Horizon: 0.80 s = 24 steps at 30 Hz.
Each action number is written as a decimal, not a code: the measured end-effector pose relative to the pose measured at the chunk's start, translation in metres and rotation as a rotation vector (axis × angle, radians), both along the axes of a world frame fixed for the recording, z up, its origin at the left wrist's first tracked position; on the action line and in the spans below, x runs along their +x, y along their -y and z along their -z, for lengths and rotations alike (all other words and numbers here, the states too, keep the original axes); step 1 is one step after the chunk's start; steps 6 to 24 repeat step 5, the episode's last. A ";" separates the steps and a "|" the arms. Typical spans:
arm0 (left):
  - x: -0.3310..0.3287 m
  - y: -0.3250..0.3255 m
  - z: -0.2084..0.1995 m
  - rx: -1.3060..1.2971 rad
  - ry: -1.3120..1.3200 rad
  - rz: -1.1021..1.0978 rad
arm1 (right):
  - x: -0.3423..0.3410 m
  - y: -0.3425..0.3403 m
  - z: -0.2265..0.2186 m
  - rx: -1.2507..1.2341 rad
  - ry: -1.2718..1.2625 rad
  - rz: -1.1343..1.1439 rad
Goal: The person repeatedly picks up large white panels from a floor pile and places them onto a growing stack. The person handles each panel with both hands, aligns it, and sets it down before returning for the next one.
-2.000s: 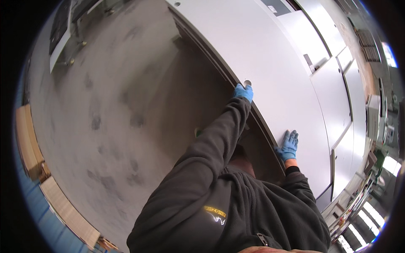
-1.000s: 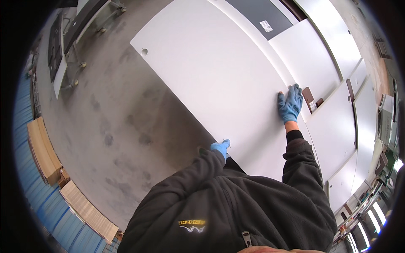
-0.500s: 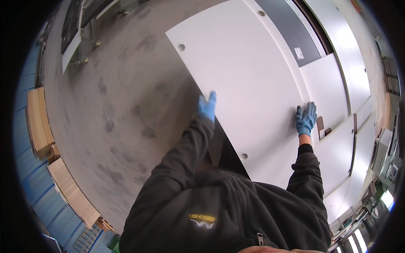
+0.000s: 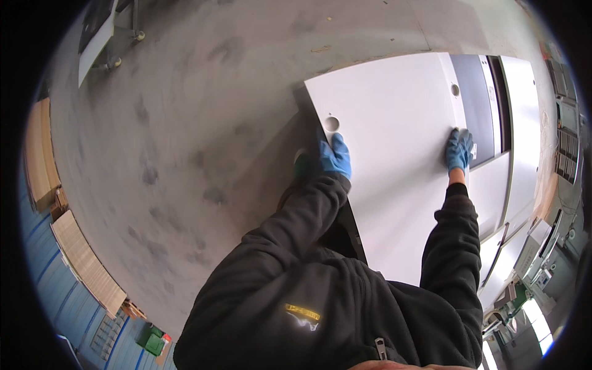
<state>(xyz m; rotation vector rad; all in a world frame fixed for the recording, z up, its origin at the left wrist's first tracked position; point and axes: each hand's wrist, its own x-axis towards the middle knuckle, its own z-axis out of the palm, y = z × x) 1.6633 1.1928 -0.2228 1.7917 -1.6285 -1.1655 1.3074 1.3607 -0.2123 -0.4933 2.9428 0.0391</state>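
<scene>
A large white panel [image 4: 388,135] with round holes lies before me on top of other boards. My left hand [image 4: 335,156], in a blue glove, holds its left edge close to the far left hole [image 4: 332,124]. The thumb rests on the top face while the other fingers go over the edge, partly hidden. At the panel's right edge, my right hand [image 4: 459,151], gloved too, lies with fingers stretched forward, just short of the far right hole [image 4: 455,90]. A dark grey board [image 4: 478,105] shows beside that hand.
More white panels [image 4: 521,135] lie along the right. A wheeled cart [image 4: 126,37] stands on the grey floor [image 4: 185,123] at far left. Stacks of wooden boards [image 4: 86,262] and a green bin [image 4: 150,339] are along the left side.
My view and body have shifted forward along the panel. The left hand has moved up its left edge toward the far hole and taken hold; the right hand has slid farther along the right edge.
</scene>
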 end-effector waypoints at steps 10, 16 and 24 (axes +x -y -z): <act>0.003 0.020 -0.017 0.118 -0.039 0.036 | -0.005 0.006 0.003 0.011 0.020 0.001; 0.003 0.020 -0.017 0.118 -0.039 0.036 | -0.005 0.006 0.003 0.011 0.020 0.001; 0.003 0.020 -0.017 0.118 -0.039 0.036 | -0.005 0.006 0.003 0.011 0.020 0.001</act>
